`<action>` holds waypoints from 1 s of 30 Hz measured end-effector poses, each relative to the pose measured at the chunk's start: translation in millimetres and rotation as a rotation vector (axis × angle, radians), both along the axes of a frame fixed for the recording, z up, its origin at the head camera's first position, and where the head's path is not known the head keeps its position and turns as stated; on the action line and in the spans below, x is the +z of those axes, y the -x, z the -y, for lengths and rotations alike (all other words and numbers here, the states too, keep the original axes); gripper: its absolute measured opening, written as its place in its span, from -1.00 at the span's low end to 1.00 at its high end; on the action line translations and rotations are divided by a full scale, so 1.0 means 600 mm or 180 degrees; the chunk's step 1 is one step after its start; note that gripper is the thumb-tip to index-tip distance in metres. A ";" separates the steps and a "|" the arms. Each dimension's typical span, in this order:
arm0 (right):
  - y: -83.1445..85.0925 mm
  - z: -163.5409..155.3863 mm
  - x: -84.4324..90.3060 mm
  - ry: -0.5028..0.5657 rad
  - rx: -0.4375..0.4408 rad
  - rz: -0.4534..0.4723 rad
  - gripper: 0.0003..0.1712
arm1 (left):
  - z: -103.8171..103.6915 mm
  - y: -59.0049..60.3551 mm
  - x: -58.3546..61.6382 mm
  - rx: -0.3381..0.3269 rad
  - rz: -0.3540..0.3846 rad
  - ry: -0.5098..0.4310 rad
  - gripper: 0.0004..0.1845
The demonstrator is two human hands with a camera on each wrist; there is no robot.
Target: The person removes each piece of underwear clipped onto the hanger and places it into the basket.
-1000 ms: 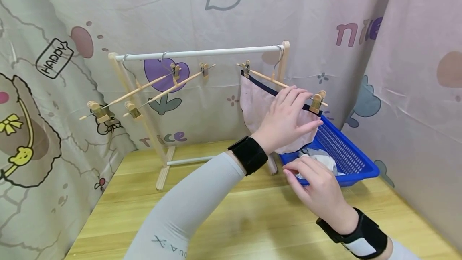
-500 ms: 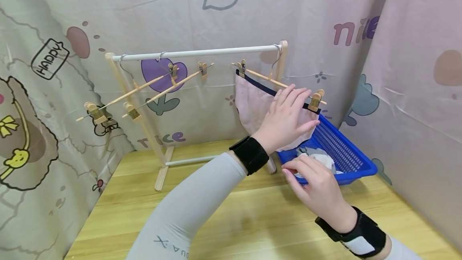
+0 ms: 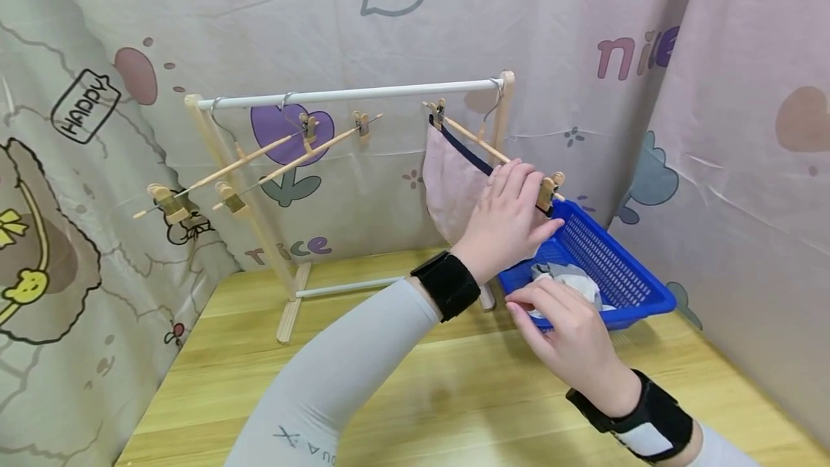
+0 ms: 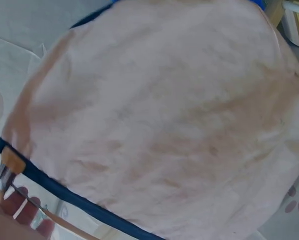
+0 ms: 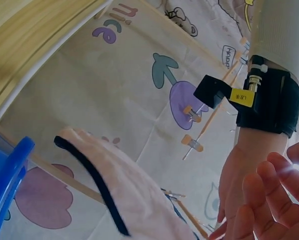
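Pink underpants [image 3: 449,182] with dark trim hang from a wooden clip hanger [image 3: 476,141] at the rack's right end. A clip [image 3: 547,191] grips the waistband at the near end, another at the far end. My left hand [image 3: 498,220] reaches in front of the cloth. In the left wrist view its fingertips [image 4: 25,212] touch the hanger rod beside the clip. The cloth [image 4: 164,115] fills most of that view. My right hand [image 3: 572,334] holds nothing, fingers loosely bent, before the blue basket [image 3: 612,258].
The wooden rack [image 3: 363,94] carries two more clip hangers, one a left hanger [image 3: 243,158], with no cloth on them. Crumpled grey and white cloth [image 3: 573,281] lies in the basket. A printed curtain [image 3: 389,34] stands behind the wooden table [image 3: 415,380].
The near end of the hanger has swung left and slightly down, with the cloth turning along. My left hand has shifted slightly with it. My right hand stays where it was.
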State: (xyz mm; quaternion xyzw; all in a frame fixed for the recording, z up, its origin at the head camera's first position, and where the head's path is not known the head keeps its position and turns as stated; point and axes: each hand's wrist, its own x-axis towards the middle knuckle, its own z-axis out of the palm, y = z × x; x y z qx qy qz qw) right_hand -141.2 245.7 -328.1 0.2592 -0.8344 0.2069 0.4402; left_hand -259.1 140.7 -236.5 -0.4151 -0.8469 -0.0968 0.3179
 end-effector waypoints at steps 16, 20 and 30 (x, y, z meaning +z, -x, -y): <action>0.007 0.006 -0.007 0.0028 0.0075 -0.0178 -0.51 | 0.039 -0.006 -0.021 0.0012 -0.0335 -0.1251 -0.61; 0.006 0.006 -0.006 0.0029 0.0042 -0.0084 -0.49 | 0.052 -0.006 -0.019 -0.0054 -0.0256 -0.1483 -0.65; 0.007 0.012 -0.008 0.0056 0.0018 0.0003 -0.48 | 0.079 -0.007 -0.004 -0.0187 0.0196 -0.1905 -0.73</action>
